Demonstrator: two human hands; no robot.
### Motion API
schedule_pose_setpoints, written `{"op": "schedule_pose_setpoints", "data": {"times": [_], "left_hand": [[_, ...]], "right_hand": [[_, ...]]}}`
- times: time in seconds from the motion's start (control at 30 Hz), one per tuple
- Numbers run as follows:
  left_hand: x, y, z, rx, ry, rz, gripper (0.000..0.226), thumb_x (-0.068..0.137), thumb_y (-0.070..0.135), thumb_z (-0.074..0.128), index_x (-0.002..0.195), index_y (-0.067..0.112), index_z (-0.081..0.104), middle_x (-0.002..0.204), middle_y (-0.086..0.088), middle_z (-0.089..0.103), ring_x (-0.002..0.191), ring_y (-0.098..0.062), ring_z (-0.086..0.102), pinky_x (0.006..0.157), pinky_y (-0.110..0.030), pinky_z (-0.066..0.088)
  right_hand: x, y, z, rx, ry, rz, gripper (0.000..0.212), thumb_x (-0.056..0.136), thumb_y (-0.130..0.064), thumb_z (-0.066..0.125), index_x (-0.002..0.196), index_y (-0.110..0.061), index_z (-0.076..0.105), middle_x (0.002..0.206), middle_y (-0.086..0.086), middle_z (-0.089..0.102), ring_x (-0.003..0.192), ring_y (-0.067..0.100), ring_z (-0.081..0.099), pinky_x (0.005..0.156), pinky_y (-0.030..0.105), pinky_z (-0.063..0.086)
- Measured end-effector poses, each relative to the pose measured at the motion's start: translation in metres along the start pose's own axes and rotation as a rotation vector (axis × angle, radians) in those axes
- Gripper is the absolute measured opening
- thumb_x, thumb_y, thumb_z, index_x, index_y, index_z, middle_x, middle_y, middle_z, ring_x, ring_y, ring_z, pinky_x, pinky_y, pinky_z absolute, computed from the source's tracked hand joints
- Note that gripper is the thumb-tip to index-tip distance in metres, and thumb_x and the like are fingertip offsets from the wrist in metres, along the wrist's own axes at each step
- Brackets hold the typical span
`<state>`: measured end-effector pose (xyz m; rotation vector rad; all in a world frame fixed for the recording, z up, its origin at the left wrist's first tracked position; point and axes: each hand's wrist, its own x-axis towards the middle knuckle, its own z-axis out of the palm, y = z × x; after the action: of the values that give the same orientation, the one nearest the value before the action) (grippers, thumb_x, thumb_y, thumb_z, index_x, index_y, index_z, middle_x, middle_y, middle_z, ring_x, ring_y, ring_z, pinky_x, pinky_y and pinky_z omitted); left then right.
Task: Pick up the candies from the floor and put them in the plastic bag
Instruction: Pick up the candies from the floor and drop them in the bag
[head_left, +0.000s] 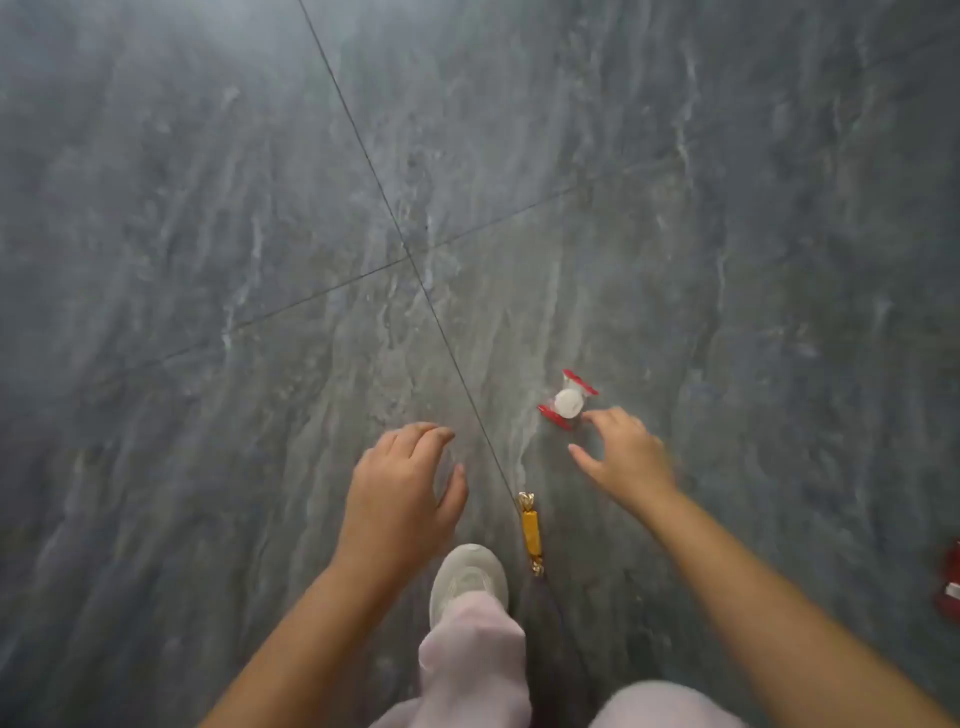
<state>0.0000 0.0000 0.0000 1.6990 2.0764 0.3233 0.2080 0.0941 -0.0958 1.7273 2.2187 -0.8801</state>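
A white round candy in a clear wrapper with red twisted ends (567, 401) lies on the grey stone floor. My right hand (626, 457) hovers just beside it, fingers spread, fingertips close to the wrapper, holding nothing. A gold-wrapped candy (532, 532) lies nearer me on the tile seam, between my two hands. My left hand (402, 493) is held palm down over the floor, fingers loosely apart and empty. No plastic bag is in view.
My foot in a pale shoe (469, 579) with a pink trouser leg stands just left of the gold candy. A red object (950, 587) is cut off by the right edge. Dark tile seams cross the floor (208, 208).
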Motion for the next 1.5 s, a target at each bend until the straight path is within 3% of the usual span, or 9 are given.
{"op": "schedule_pose_setpoints", "data": {"times": [0.2,0.33,0.57,0.8,0.97,1.13,1.3,1.43,1.5], "left_hand": [[-0.017,-0.048,0.051,0.009,0.091,-0.080,0.040,0.076,0.034,0.043,0.096,0.008,0.066,0.095,-0.008,0.069,0.085,-0.027,0.065,0.073,-0.036,0.051],[-0.037,-0.064,0.082,0.114,0.084,-0.011,0.036,0.075,0.030,0.045,0.094,0.007,0.066,0.093,-0.008,0.069,0.083,-0.028,0.065,0.068,-0.035,0.051],[-0.048,-0.057,0.120,0.069,-0.040,0.016,0.037,0.075,0.032,0.046,0.096,0.009,0.065,0.092,-0.005,0.069,0.082,-0.023,0.065,0.066,-0.034,0.052],[-0.027,-0.043,0.161,-0.006,-0.103,0.007,0.038,0.078,0.038,0.045,0.099,0.012,0.064,0.092,-0.002,0.068,0.082,-0.019,0.063,0.068,-0.030,0.049],[-0.017,-0.029,0.195,-0.032,-0.210,-0.086,0.041,0.084,0.034,0.056,0.120,0.015,0.051,0.116,-0.001,0.057,0.106,-0.018,0.052,0.084,-0.028,0.041],[-0.013,-0.015,0.221,-0.035,-0.302,-0.172,0.037,0.082,0.039,0.058,0.110,0.018,0.050,0.105,-0.001,0.052,0.092,-0.019,0.054,0.074,-0.032,0.046],[-0.010,-0.004,0.239,-0.022,-0.283,-0.196,0.044,0.077,0.039,0.065,0.110,0.016,0.047,0.109,-0.004,0.047,0.095,-0.025,0.054,0.071,-0.033,0.044],[-0.015,0.003,0.251,-0.015,-0.269,-0.163,0.037,0.080,0.024,0.061,0.112,0.011,0.047,0.111,-0.010,0.046,0.098,-0.030,0.051,0.072,-0.037,0.042],[-0.017,0.003,0.254,-0.083,-0.248,-0.169,0.030,0.080,0.015,0.060,0.108,0.008,0.051,0.107,-0.012,0.050,0.096,-0.032,0.051,0.074,-0.038,0.042]], "right_hand": [[0.060,0.008,0.043,-0.073,0.045,-0.128,0.047,0.077,-0.035,0.065,0.117,-0.015,0.051,0.130,0.010,0.049,0.119,0.029,0.043,0.092,0.043,0.041],[0.083,0.021,0.064,-0.177,0.006,-0.151,0.055,0.073,-0.037,0.067,0.122,-0.019,0.047,0.142,0.010,0.036,0.127,0.029,0.033,0.098,0.044,0.038],[0.064,0.051,0.085,-0.078,0.108,-0.180,0.024,0.073,-0.007,0.062,0.095,0.000,0.057,0.103,0.026,0.051,0.093,0.042,0.048,0.073,0.047,0.050],[0.035,0.074,0.090,0.124,0.067,-0.166,0.025,0.073,0.001,0.056,0.098,-0.001,0.058,0.097,0.025,0.052,0.090,0.041,0.052,0.077,0.042,0.046],[0.008,0.079,0.073,0.278,0.056,-0.168,0.025,0.075,-0.005,0.061,0.099,-0.006,0.055,0.099,0.017,0.059,0.089,0.031,0.057,0.070,0.025,0.036],[-0.010,0.084,0.055,0.476,0.092,-0.147,0.025,0.075,-0.008,0.066,0.096,-0.008,0.053,0.085,0.012,0.064,0.072,0.021,0.056,0.059,0.020,0.034],[-0.022,0.093,0.048,0.604,0.132,-0.108,0.026,0.073,-0.014,0.070,0.085,-0.024,0.049,0.074,-0.004,0.059,0.064,0.010,0.055,0.056,0.010,0.039],[-0.030,0.105,0.047,0.670,0.144,-0.069,0.023,0.073,-0.013,0.069,0.085,-0.022,0.052,0.069,-0.012,0.055,0.060,-0.007,0.053,0.056,0.007,0.039],[-0.033,0.109,0.046,0.708,0.164,-0.051,0.022,0.073,-0.010,0.069,0.085,-0.019,0.052,0.070,-0.008,0.056,0.059,-0.003,0.053,0.055,0.006,0.039]]}}
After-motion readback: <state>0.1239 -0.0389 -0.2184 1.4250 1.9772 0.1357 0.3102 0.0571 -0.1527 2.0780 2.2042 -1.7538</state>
